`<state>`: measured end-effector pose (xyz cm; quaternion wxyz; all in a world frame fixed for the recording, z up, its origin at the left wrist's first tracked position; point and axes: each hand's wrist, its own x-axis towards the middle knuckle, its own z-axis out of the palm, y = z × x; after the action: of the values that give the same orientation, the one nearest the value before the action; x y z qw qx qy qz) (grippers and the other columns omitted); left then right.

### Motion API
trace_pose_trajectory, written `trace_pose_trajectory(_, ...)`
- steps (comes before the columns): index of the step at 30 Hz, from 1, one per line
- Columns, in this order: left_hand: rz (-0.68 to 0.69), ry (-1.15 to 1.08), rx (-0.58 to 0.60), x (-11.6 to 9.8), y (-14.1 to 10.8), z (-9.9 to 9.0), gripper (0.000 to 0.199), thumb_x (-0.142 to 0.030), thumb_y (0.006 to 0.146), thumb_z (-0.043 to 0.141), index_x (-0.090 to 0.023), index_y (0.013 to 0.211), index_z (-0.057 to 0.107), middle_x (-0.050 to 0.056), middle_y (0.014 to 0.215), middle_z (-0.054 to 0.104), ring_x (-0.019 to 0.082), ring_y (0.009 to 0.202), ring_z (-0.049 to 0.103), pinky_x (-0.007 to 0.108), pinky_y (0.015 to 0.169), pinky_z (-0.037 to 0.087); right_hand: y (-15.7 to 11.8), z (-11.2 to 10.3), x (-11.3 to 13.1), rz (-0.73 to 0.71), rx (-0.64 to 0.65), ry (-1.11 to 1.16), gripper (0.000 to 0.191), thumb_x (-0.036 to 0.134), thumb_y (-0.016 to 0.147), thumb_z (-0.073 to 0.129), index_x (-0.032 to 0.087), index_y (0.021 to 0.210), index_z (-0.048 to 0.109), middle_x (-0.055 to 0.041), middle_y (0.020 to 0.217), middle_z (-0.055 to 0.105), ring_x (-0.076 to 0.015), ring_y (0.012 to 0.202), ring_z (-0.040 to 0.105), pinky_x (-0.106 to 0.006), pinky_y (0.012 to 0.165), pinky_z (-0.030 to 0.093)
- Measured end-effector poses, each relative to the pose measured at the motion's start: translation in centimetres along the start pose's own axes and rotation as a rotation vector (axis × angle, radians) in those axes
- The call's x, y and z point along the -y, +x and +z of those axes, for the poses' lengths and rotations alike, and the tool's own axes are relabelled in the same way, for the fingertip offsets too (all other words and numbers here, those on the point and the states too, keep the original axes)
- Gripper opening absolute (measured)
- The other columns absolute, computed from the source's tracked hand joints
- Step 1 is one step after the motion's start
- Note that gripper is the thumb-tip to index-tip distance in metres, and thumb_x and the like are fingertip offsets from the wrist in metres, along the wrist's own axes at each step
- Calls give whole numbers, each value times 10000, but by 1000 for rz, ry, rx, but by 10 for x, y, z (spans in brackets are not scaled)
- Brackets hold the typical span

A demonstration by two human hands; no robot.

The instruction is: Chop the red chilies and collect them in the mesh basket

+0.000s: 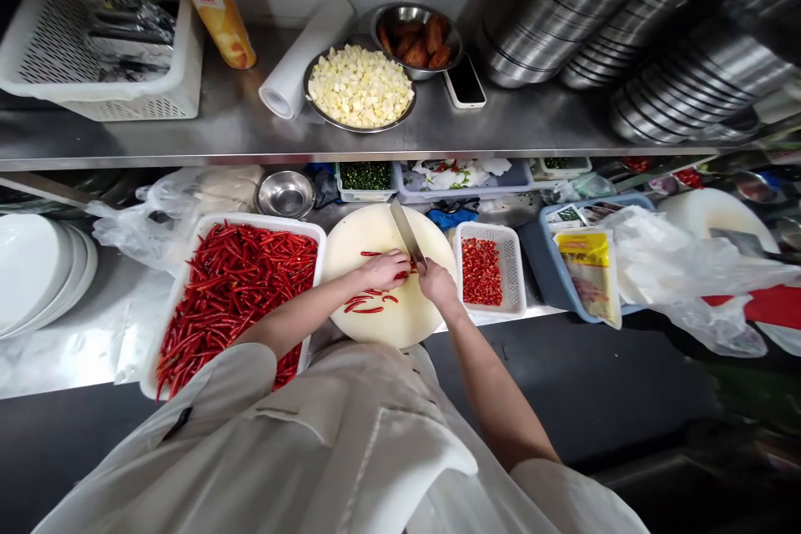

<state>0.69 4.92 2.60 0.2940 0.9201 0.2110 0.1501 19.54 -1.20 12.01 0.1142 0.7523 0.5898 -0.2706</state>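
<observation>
Left hand (386,269) fingers pinning chilies (402,274) on board (406,325), right (438,284) fingers wrapped round knife (405,229) handle, basket (514,275) just beside board.

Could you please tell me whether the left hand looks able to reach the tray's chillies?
Probably yes: the left hand, though busy on the board, is close beside the open tray of chillies.

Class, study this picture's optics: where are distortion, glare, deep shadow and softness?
Head view: wide-lens distortion seems to tilt the steel stacks outward; glare whitens the counter at left; the lower right corner sinks into shadow, too dark and soft to read; the heaped chillies look fairly crisp.
</observation>
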Motion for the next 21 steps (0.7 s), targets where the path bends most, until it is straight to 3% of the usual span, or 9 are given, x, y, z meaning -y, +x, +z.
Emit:
trace_pose_trajectory(7, 26, 52, -41, -1, -4, 2, 152, -225, 954, 655, -190, 1074, 741, 126, 1223, 663, 274, 1174, 609, 425, 1082, 523, -2, 7, 6, 10, -13, 18, 477, 414, 1169, 300, 157, 1387, 638, -188, 1222, 771, -274, 1151, 733, -323, 947, 486)
trace_pose_trajectory(21, 4, 106, -46, -1, -17, 4, 174, -301, 931, 703, -208, 1073, 740, 112, 1193, 651, 279, 1131, 595, 432, 1043, 519, -1, 15, 14, -17, -24, 38, 469, 437, 1155, 350, 171, 1352, 681, -189, 1215, 776, -306, 1178, 734, -352, 982, 495)
